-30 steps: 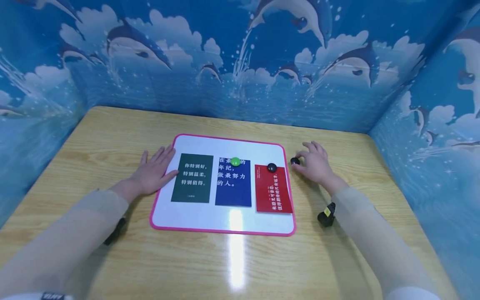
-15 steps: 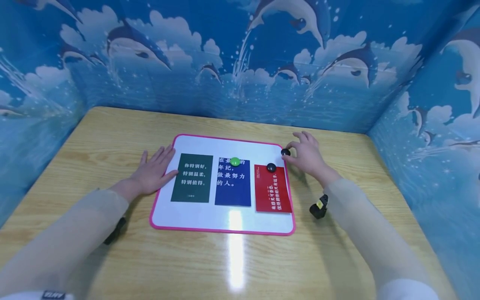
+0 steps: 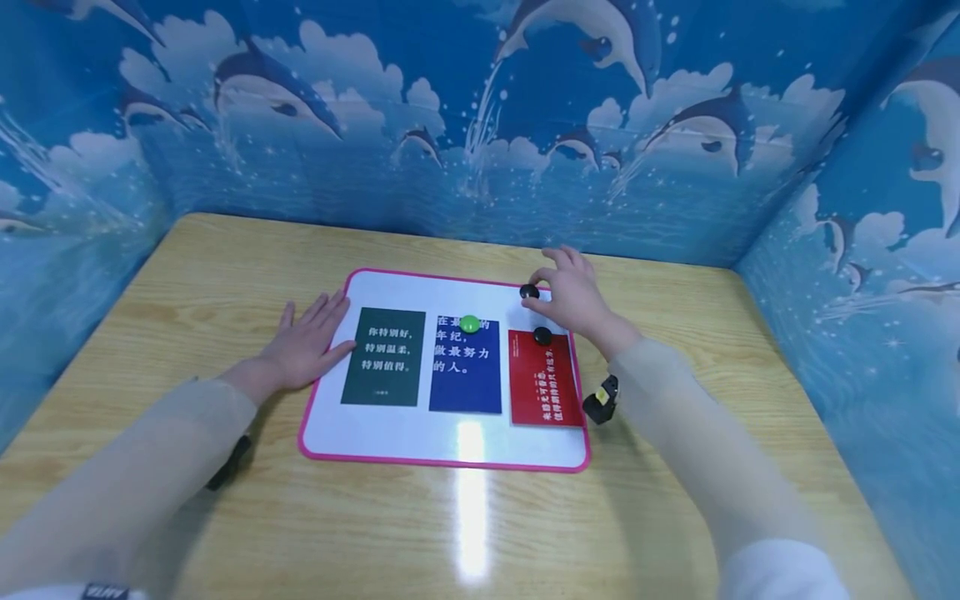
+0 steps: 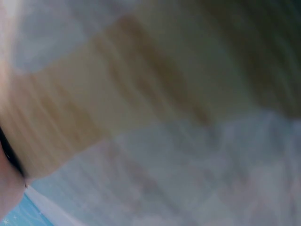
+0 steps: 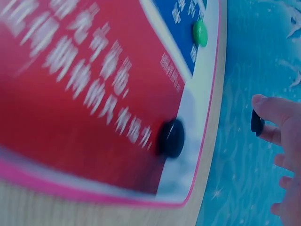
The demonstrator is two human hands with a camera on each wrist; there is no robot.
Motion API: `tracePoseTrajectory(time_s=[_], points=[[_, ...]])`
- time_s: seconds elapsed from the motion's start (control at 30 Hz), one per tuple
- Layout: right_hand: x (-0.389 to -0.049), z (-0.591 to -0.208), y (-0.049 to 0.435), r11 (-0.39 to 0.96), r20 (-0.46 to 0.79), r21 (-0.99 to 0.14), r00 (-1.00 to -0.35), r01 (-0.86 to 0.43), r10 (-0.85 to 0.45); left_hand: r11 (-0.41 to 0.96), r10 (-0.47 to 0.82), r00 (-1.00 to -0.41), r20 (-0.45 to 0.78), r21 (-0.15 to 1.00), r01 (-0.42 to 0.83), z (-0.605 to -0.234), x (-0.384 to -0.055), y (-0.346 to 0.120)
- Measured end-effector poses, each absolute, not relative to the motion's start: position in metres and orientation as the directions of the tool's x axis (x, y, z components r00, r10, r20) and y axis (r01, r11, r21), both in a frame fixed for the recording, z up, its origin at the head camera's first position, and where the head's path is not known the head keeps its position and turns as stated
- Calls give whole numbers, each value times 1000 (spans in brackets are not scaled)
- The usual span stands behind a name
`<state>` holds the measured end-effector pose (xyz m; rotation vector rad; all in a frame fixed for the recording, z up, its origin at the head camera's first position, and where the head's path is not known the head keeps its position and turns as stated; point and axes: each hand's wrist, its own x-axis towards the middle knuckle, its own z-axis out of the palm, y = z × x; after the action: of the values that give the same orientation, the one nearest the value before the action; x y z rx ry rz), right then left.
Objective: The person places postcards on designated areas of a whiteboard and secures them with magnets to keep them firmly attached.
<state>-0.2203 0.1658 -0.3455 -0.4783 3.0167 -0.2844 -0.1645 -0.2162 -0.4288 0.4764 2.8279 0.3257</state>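
Observation:
My right hand (image 3: 576, 293) pinches a round black magnet (image 3: 529, 292) between thumb and forefinger, over the top right of a pink-rimmed whiteboard (image 3: 390, 433). In the right wrist view that magnet (image 5: 257, 123) shows at the fingertips. My left hand (image 3: 300, 343) lies flat with fingers spread at the board's left edge. On the board lie a green card (image 3: 385, 379), a blue card (image 3: 467, 392) and a red card (image 3: 536, 392). A green magnet (image 3: 470, 324) sits on the blue card's top edge, and another black magnet (image 3: 543, 336) on the red card's top edge.
The board lies on a wooden table (image 3: 360, 533). A blue dolphin-print curtain (image 3: 450, 183) stands behind it and at both sides. A black device (image 3: 602, 400) hangs at the right wrist. The left wrist view is mostly blurred sleeve (image 4: 197, 174).
My right hand has moved left with the black magnet, from the table beside the board to over its top right part. The left hand has stayed where it was.

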Motion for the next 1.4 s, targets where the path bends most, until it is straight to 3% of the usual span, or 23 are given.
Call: tracePoseTrajectory(time_s=[0.5, 1.4], points=[[-227, -341, 105, 901, -46, -158, -909, -403, -415, 916, 354, -914, -197, 271, 296, -428, -163, -218], [-223, -369, 5, 815, -134, -81, -804, -574, -579, 919, 341, -921, -186, 271, 285, -429, -164, -216]])
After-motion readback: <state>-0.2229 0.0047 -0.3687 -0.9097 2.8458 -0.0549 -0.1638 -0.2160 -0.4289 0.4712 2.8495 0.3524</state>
